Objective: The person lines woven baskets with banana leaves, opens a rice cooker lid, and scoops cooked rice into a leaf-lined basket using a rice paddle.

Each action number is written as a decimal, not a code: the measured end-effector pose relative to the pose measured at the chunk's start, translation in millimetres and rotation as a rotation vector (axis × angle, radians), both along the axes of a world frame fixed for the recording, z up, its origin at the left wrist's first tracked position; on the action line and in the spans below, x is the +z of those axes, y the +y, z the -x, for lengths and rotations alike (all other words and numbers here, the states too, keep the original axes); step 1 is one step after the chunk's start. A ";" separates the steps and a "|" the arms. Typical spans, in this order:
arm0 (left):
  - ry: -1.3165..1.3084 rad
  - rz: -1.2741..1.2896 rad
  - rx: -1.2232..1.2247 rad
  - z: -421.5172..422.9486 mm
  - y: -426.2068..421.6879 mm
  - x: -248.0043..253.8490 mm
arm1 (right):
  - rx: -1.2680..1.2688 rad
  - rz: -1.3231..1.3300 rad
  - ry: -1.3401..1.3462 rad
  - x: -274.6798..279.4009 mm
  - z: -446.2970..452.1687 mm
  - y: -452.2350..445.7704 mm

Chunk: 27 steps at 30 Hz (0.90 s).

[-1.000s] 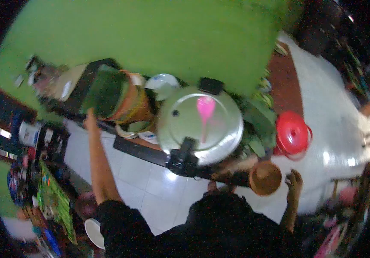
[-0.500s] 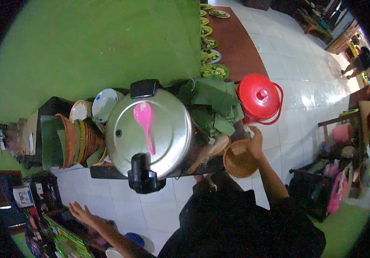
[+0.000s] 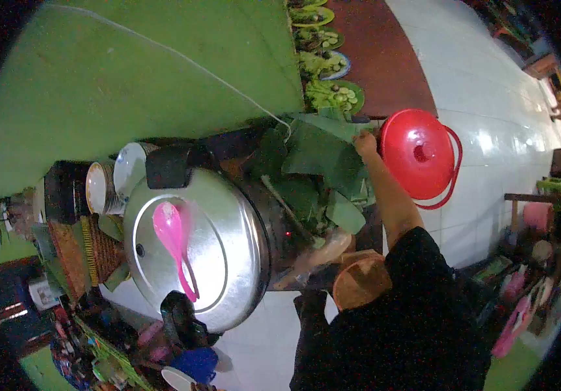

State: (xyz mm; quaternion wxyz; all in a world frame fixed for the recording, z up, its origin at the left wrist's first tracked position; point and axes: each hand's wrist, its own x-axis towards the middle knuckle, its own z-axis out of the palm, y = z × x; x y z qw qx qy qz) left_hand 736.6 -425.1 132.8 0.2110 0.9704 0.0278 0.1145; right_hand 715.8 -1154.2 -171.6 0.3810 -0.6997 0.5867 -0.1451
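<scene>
My right hand (image 3: pixel 365 142) reaches forward to the far right edge of the cut banana leaves (image 3: pixel 316 148), its fingers closed at a leaf's corner, partly blurred. Just right of it stands a red lidded container (image 3: pixel 417 153) with a red handle. My left hand is out of view. Left of the leaves is a large rice cooker (image 3: pixel 235 260) with a silver lid and black latches. A pink rice paddle (image 3: pixel 175 238) lies on that lid. Close to my body, an orange-rimmed brown bowl (image 3: pixel 362 287) is partly covered by my sleeve.
Stacked plates (image 3: pixel 101 189) and woven cone-shaped baskets (image 3: pixel 104 244) stand left of the cooker. Plates of greens and cucumber slices (image 3: pixel 339 98) line the brown table (image 3: pixel 391 72) ahead. A white cord (image 3: pixel 183 55) hangs along the green wall. A blue tub (image 3: pixel 196 363) sits lower left.
My right hand has left the brown bowl's rim and moved forward to the banana leaves. My left hand has gone out of view. The camera has shifted and turned.
</scene>
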 end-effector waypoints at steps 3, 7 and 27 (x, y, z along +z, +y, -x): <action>0.050 -0.066 -0.022 18.3 8.4 -3.0 | -0.120 -0.106 -0.004 12.2 -15.2 6.0; 0.081 -0.126 -0.087 34.0 21.3 -6.7 | -0.029 -0.075 -0.155 -51.6 -13.1 -5.6; -0.038 0.329 -0.275 15.5 -115.6 47.2 | 0.037 -0.168 -0.606 261.3 82.0 80.8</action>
